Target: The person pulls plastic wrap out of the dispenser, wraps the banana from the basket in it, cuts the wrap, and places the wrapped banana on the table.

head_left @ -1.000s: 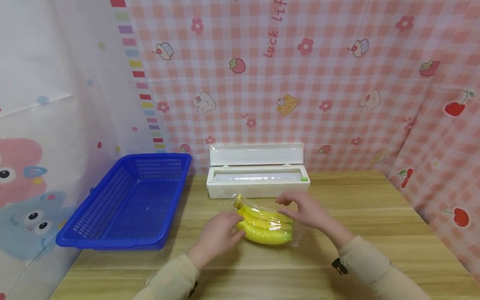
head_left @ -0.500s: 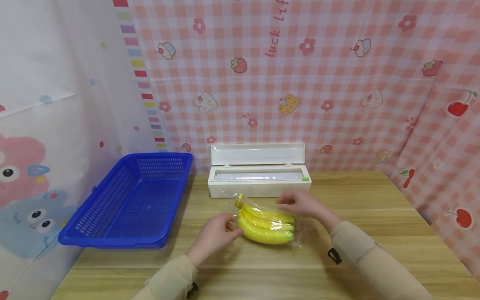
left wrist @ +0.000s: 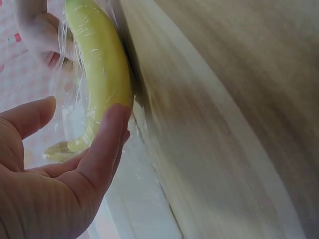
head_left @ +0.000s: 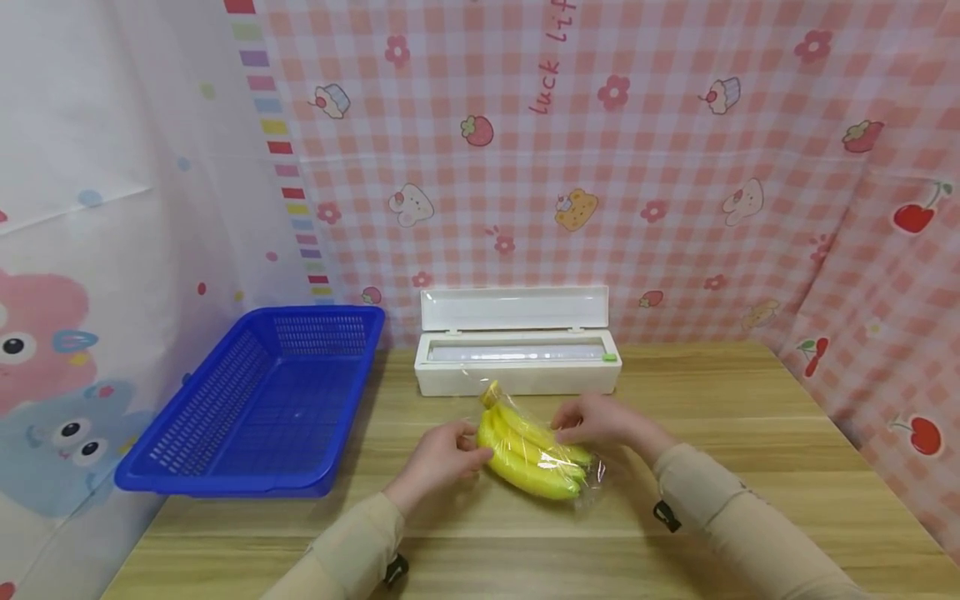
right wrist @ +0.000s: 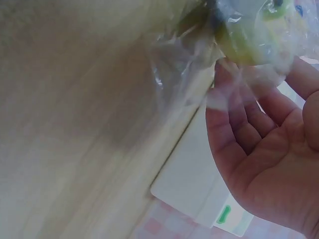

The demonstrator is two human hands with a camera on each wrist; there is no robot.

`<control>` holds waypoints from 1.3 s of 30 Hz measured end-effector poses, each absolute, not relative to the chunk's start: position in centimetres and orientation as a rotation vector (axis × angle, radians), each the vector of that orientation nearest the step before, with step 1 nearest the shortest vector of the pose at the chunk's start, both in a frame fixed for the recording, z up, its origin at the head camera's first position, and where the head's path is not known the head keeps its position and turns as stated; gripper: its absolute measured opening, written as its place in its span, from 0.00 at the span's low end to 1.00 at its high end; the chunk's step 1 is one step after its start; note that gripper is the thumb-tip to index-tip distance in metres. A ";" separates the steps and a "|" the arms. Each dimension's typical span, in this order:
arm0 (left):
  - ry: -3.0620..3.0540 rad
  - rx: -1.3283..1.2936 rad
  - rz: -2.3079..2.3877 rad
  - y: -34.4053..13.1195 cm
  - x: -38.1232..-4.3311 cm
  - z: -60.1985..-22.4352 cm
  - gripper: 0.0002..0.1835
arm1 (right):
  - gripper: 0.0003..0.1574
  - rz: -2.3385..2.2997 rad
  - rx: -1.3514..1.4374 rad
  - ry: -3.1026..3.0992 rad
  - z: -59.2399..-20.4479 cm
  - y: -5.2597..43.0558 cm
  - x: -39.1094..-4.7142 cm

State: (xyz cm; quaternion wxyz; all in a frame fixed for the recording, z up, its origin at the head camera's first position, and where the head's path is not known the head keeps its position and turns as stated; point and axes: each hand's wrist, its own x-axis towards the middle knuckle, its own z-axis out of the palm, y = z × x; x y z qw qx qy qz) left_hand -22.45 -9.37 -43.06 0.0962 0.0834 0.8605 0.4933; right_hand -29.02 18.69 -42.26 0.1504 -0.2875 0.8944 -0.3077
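A bunch of yellow bananas [head_left: 525, 454] lies on the table, wrapped in clear plastic film [head_left: 594, 482]. Its stem points to the back left, toward the white box. My left hand [head_left: 437, 458] touches the stem-side end of the bunch; in the left wrist view its nearly straight fingers [left wrist: 102, 149] rest against the lower banana, thumb apart. On the other side, my right hand [head_left: 600, 421] is at the tip end. The right wrist view shows its gently bent fingers [right wrist: 224, 119] against loose film under the tips, with the thumb apart from them.
A white cling-film dispenser [head_left: 517, 381] stands behind the bananas, lid raised, with a roll inside and a green slider [head_left: 609, 357]. To the left is a blue plastic basket [head_left: 360, 392]. Patterned cloth [head_left: 480, 183] hangs behind the wooden table [head_left: 720, 467].
The bunch has turned a little, its tips swinging toward the front and its stem shifting right. Both hands have moved slightly with it; the right hand has come closer to the tips.
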 end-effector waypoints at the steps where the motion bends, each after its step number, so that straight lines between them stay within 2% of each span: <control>1: 2.545 0.238 1.464 -9.3 -22.6 -43.1 0.30 | 0.13 -0.876 -0.844 2.564 -42.4 18.7 -29.0; 7: 2.541 0.223 1.467 -8.7 -23.6 -43.4 0.29 | 0.18 -0.884 -0.860 2.524 -42.8 18.5 -28.6; 17: 2.514 0.237 1.514 -8.1 -25.0 -44.0 0.30 | 0.28 -1.091 -0.622 2.360 -43.2 17.9 -27.4; 30: 2.473 0.300 1.562 -7.9 -26.4 -44.9 0.27 | 0.27 -1.075 -0.450 2.376 -43.4 16.9 -26.1; 39: 2.522 0.355 1.512 -8.0 -26.5 -44.5 0.28 | 0.25 -1.083 -0.438 2.376 -43.6 17.2 -26.2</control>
